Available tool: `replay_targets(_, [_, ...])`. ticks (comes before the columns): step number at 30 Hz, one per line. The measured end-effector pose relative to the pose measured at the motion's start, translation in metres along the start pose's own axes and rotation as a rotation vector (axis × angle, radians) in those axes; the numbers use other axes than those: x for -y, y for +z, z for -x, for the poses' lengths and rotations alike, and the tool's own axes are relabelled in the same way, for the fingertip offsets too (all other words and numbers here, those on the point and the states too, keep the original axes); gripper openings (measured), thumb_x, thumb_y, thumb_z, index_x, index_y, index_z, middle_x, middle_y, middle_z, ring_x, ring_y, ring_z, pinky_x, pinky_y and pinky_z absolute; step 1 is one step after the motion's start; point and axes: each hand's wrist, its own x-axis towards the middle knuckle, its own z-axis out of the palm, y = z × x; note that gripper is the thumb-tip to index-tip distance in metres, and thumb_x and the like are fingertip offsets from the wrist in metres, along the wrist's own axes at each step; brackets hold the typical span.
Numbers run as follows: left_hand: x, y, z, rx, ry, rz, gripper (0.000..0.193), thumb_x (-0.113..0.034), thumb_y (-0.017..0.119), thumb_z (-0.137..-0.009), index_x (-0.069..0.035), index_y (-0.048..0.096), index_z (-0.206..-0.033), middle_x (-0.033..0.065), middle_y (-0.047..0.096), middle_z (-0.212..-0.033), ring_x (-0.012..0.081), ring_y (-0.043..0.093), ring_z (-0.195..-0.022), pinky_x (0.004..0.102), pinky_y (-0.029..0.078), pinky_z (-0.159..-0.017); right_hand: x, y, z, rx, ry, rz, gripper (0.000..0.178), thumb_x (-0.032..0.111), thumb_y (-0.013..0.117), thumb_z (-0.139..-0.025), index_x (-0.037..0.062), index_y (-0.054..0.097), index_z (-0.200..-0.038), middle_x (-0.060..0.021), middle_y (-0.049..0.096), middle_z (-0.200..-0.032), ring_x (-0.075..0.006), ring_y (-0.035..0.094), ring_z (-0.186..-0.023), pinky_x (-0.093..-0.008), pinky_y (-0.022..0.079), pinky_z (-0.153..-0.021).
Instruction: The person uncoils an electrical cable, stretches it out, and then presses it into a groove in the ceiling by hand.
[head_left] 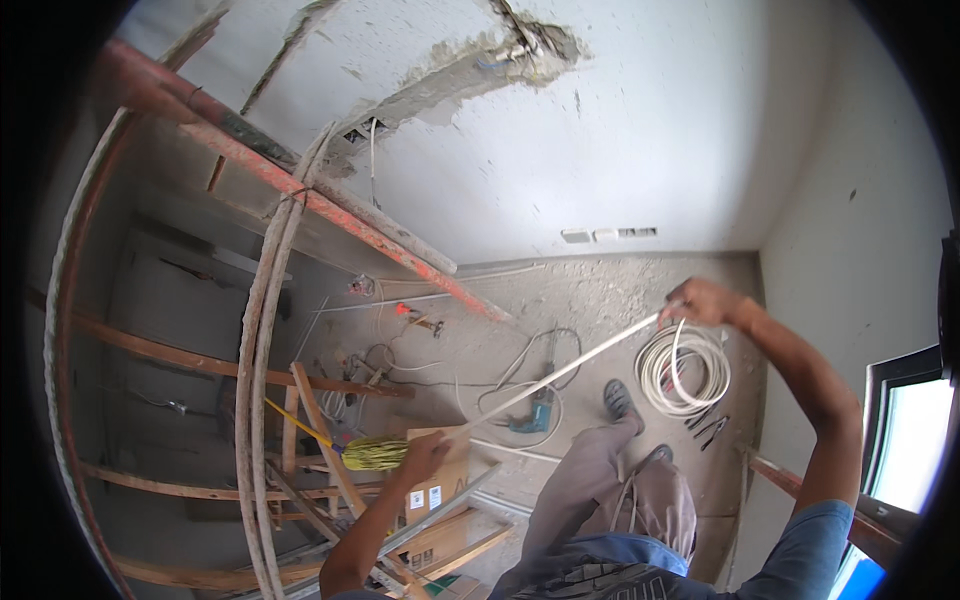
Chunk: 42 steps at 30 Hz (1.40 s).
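Observation:
A length of white cable [565, 370] runs taut and slanting between my two hands, above the floor. My right hand [700, 302] is raised at the right, its fingers closed round the upper end of that stretch. Lower and to the left, my left hand [425, 457] is closed on the other end, in front of a cardboard box [455, 468]. Below my right hand a coil of white cable [655, 372] lies on the floor. Close to the left hand are the yellow-green bristles of a broom [368, 454].
A teal power drill [535, 415] with its cord lies on the floor, and pliers [713, 432] lie below the coil. Wooden poles [258, 350] and a red beam [385, 243] stand at the left. The wall [640, 120] has a chiselled channel [430, 85]. A window [910, 440] is at right.

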Motion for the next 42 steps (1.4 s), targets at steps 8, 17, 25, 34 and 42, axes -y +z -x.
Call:
replay_targets(8, [-0.148, 0.002, -0.117, 0.199, 0.236, 0.266, 0.027, -0.024, 0.063, -0.09, 0.002, 0.059, -0.088, 0.0125, 0.049, -0.063, 0.0197, 0.045, -0.052, 0.0342, 0.038, -0.052, -0.298, -0.018, 0.179, -1.236, 0.237, -0.117, 0.056, 0.041, 0.031, -0.103, -0.0047, 0.041, -0.134, -0.017, 0.053, -0.118, -0.0255, 0.053, -0.103, -0.0401, 0.045, -0.091])
replay_targets(17, [-0.349, -0.081, -0.254, -0.401, 0.974, 0.061, 0.018, -0.009, 0.076, -0.073, -0.007, 0.068, -0.089, 0.0013, 0.061, -0.068, 0.0122, 0.052, -0.053, 0.0278, 0.034, -0.045, -0.407, 0.021, 0.411, -1.25, -0.261, -0.895, 0.032, 0.029, 0.04, -0.102, 0.0002, 0.048, -0.113, -0.0069, 0.052, -0.095, -0.0174, 0.05, -0.084, -0.0367, 0.045, -0.086])
replay_targets(25, [-0.38, -0.164, -0.315, -0.898, 0.879, 0.118, 0.032, -0.011, 0.086, -0.063, -0.01, 0.068, -0.089, 0.0102, 0.056, -0.115, 0.0201, 0.052, -0.106, 0.0377, 0.037, -0.092, -0.284, 0.14, 0.285, -1.599, 0.244, -1.056, 0.039, 0.04, 0.038, -0.101, 0.0031, 0.051, -0.097, -0.0046, 0.053, -0.081, -0.0154, 0.049, -0.074, -0.0299, 0.04, -0.069])
replay_targets(34, [-0.279, -0.171, -0.361, -0.582, 0.132, 1.636, 0.082, 0.002, 0.057, -0.087, -0.005, 0.004, -0.149, 0.0205, 0.024, -0.147, 0.033, 0.036, -0.132, 0.0392, 0.045, -0.099, -0.167, 0.13, 0.092, -1.235, 0.682, -0.61, 0.052, 0.047, 0.027, -0.102, 0.0083, 0.041, -0.07, -0.001, 0.036, -0.066, -0.0133, 0.034, -0.063, -0.0294, 0.03, -0.06])
replay_targets(42, [-0.291, -0.232, -0.404, -0.924, 0.11, 2.047, 0.044, -0.007, 0.035, -0.099, -0.019, 0.038, -0.141, 0.0048, 0.051, -0.112, 0.0145, 0.054, -0.081, 0.0259, 0.05, -0.067, -0.236, 0.09, 0.006, -0.818, 0.582, -0.053, 0.042, 0.028, 0.03, -0.105, -0.0038, 0.045, -0.128, -0.0199, 0.057, -0.101, -0.0276, 0.056, -0.087, -0.0394, 0.048, -0.081])
